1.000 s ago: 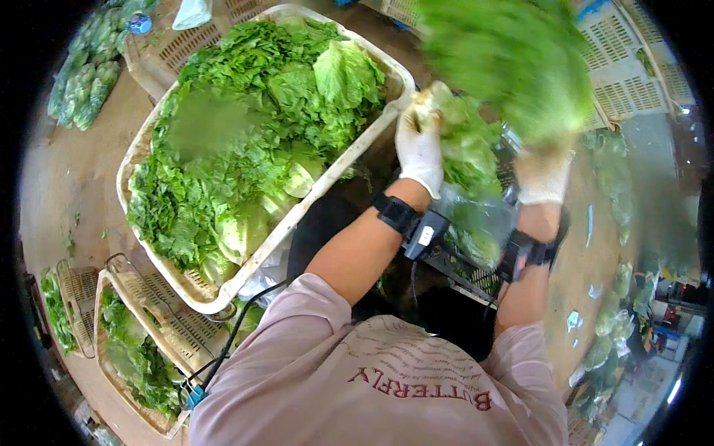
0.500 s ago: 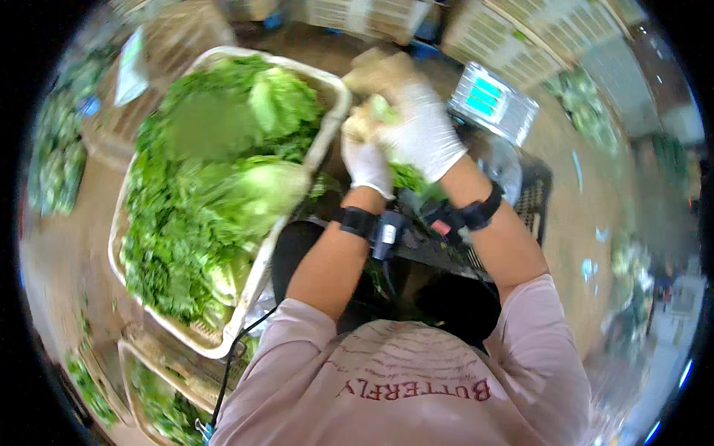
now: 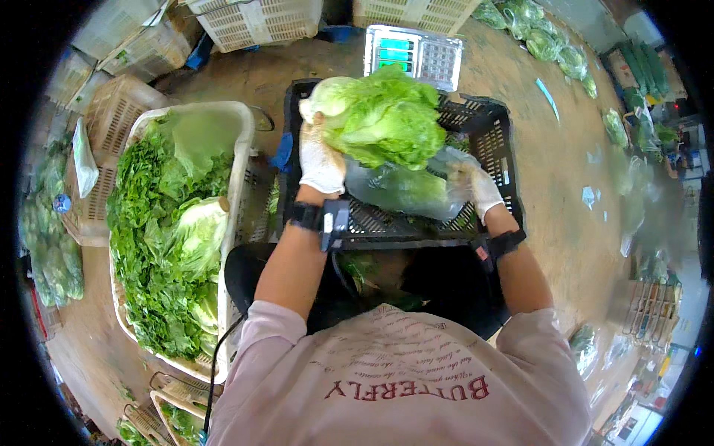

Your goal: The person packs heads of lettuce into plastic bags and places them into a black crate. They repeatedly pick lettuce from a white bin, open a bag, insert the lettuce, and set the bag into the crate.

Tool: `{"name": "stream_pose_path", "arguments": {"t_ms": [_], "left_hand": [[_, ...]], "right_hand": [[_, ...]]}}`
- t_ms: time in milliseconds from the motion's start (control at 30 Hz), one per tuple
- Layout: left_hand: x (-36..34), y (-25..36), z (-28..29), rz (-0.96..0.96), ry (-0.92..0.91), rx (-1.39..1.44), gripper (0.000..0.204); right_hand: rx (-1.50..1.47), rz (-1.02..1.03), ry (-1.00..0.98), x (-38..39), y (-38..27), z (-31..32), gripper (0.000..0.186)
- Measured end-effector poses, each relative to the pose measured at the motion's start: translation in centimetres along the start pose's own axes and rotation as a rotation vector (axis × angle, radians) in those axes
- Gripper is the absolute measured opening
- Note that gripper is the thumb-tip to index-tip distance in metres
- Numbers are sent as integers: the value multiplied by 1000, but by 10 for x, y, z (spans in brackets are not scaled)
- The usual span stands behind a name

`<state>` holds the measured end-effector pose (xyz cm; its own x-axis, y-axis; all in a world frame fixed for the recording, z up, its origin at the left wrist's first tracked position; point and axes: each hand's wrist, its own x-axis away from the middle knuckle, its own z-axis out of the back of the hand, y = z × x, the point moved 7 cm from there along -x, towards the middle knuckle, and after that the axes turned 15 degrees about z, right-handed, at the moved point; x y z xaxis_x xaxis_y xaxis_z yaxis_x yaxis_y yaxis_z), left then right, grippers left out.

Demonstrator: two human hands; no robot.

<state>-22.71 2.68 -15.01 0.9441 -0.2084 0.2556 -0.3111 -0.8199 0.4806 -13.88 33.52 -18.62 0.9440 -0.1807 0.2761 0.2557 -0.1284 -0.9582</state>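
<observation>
My left hand [image 3: 321,160], in a white glove, grips a head of lettuce [image 3: 387,119] near its pale stem end. The leaves point to the right, over a black plastic crate [image 3: 513,160]. Below the lettuce, a clear plastic bag [image 3: 372,184] lies across the crate, and green shows through it. My right hand [image 3: 476,184], gloved too, has its fingers closed on the right end of the bag. A digital scale [image 3: 439,63] stands at the crate's far side.
To my left is a white crate [image 3: 245,149] heaped with leafy greens [image 3: 160,245]. Stacked pale crates [image 3: 256,22] stand at the back. Bagged vegetables [image 3: 547,41] lie on the floor at far right. A smaller crate [image 3: 160,401] sits at lower left.
My hands, close together before, have parted. The left has brought the lettuce over the black crate, and the right is now at the bag. The view has turned to the right.
</observation>
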Motion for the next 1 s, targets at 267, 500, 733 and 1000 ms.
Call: {"name": "stream_pose_path", "arguments": {"t_ms": [267,500,733,1000], "left_hand": [[-17,-191,121,859,180,-327,44],[-28,-193,167,986,230,-1119,59],[-14,-133,78,831,-20,-2832,60],[-7,-10,34,111,635,-2519,59]], "right_hand": [[-141,82,361,-18,5,66,17],[-412,169,-108,-21,0,10,41],[-259,142,88,-30,17,59,37],[-331,49,124,-23,10,42,31]]}}
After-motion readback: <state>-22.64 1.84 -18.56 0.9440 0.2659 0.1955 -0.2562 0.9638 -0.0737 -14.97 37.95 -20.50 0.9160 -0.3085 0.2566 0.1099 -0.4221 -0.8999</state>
